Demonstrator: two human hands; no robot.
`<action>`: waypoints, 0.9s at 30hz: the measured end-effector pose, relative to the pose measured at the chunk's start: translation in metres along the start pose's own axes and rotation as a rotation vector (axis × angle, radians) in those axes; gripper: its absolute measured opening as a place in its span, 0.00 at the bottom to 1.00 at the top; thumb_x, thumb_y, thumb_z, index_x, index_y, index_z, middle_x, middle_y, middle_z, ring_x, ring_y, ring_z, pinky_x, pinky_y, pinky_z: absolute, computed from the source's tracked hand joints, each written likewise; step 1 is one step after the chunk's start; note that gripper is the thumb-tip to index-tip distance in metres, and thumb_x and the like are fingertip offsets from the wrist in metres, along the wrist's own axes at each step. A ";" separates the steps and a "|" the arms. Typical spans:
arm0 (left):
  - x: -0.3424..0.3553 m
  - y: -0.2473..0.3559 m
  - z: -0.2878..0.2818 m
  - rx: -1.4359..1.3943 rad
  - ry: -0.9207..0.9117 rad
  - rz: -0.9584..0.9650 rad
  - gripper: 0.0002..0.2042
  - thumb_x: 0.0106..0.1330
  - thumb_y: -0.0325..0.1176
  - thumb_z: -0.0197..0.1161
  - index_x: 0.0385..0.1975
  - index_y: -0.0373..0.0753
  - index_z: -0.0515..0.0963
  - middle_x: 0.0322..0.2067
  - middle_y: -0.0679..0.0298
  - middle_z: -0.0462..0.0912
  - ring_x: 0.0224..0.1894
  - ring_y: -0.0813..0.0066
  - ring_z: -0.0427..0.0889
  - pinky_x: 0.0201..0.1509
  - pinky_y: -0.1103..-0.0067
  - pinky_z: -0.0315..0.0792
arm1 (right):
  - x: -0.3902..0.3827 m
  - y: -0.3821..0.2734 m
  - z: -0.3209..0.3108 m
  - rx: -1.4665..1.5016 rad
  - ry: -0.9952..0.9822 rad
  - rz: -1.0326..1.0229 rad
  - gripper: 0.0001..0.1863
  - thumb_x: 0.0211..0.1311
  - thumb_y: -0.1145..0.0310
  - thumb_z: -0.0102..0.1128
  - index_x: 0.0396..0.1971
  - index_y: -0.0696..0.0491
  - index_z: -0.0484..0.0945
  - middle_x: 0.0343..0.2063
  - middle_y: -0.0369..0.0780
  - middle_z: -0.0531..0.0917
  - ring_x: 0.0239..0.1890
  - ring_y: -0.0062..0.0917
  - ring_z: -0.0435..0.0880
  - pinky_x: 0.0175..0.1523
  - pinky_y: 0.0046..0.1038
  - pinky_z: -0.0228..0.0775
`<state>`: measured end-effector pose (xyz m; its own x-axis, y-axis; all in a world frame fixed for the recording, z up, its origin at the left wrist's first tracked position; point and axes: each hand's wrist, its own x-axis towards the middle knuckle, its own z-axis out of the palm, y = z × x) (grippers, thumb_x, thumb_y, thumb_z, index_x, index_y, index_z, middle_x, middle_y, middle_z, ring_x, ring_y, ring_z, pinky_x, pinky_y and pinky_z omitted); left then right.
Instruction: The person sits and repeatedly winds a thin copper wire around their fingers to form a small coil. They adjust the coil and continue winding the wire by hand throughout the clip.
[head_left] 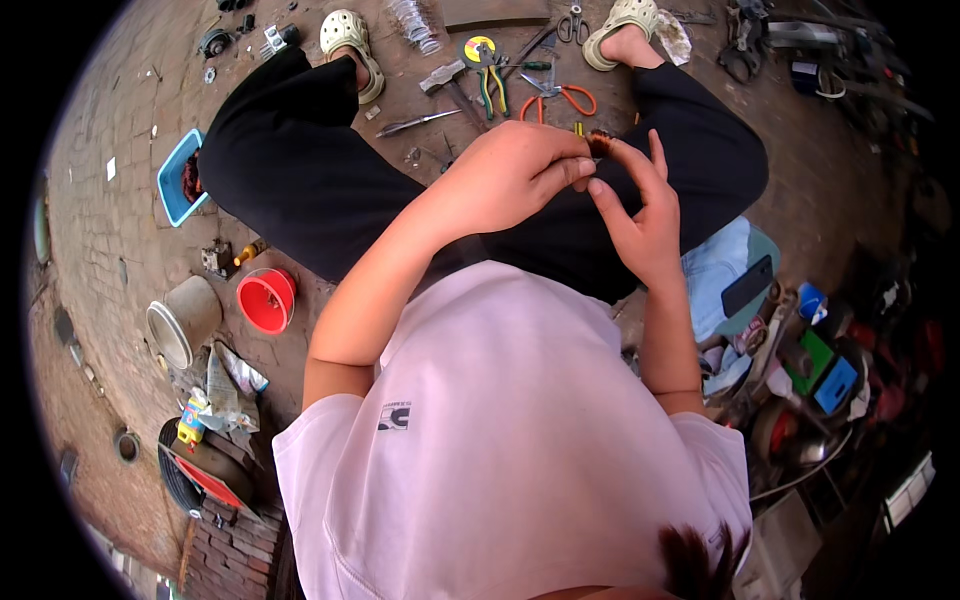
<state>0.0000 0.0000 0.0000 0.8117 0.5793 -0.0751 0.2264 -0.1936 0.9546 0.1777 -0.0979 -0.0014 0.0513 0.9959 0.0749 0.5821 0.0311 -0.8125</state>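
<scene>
Over my lap, both hands meet around a small dark, copper-coloured piece [601,144]; its exact kind is too small to make out. My left hand [520,172] is closed, its thumb and fingers pinching at the piece's near side. On the other side, my right hand [640,205] bends its index finger onto the piece. Its thumb comes in from below and another finger sticks up. Beyond the hands on the ground lie orange-handled scissors [578,98], green-and-yellow pliers [493,88], a hammer [443,78] and a screwdriver [415,122].
To the left stand a blue basin [177,205] with reddish-brown pieces, a red bucket [266,300] and a whitish bucket [172,340]. A phone [747,287] lies on light-blue cloth [705,270] at the right, near piled clutter. Small dark scissors [573,25] lie between my feet.
</scene>
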 end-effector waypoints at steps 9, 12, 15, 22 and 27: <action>0.008 -0.025 -0.001 -0.148 -0.010 -0.116 0.13 0.69 0.37 0.55 0.27 0.35 0.78 0.20 0.68 0.75 0.24 0.82 0.67 0.28 0.82 0.63 | -0.007 0.023 -0.009 1.494 0.294 0.194 0.16 0.67 0.69 0.50 0.49 0.64 0.71 0.44 0.45 0.79 0.49 0.30 0.76 0.64 0.32 0.60; 0.001 -0.017 0.005 -0.173 -0.061 -0.140 0.12 0.68 0.36 0.56 0.28 0.33 0.78 0.21 0.64 0.78 0.26 0.78 0.71 0.34 0.80 0.68 | 0.002 0.012 -0.005 1.081 0.282 0.060 0.23 0.66 0.72 0.49 0.58 0.65 0.63 0.58 0.50 0.69 0.62 0.35 0.67 0.69 0.36 0.51; -0.001 -0.012 0.006 -0.198 -0.027 -0.053 0.11 0.68 0.35 0.56 0.30 0.32 0.78 0.22 0.62 0.78 0.27 0.76 0.72 0.36 0.78 0.69 | 0.002 0.009 -0.002 0.200 0.200 -0.037 0.26 0.59 0.69 0.58 0.57 0.62 0.67 0.54 0.46 0.75 0.59 0.32 0.72 0.71 0.41 0.42; 0.003 -0.004 -0.008 -0.191 -0.017 -0.014 0.09 0.68 0.33 0.56 0.32 0.33 0.78 0.25 0.63 0.80 0.27 0.78 0.73 0.33 0.80 0.69 | 0.000 0.002 -0.016 0.121 -0.088 0.005 0.12 0.48 0.69 0.69 0.26 0.57 0.74 0.25 0.36 0.77 0.29 0.21 0.76 0.58 0.32 0.60; 0.003 -0.011 0.008 -0.208 0.072 0.096 0.08 0.66 0.32 0.57 0.34 0.33 0.78 0.25 0.62 0.80 0.28 0.75 0.77 0.33 0.78 0.71 | -0.005 0.001 -0.014 0.737 -0.272 0.403 0.10 0.54 0.72 0.65 0.22 0.58 0.72 0.22 0.31 0.71 0.24 0.14 0.67 0.30 0.16 0.58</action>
<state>0.0045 -0.0023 -0.0131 0.7818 0.6226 0.0327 0.0279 -0.0873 0.9958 0.1895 -0.1042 0.0062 -0.1100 0.9258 -0.3617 -0.1152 -0.3733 -0.9205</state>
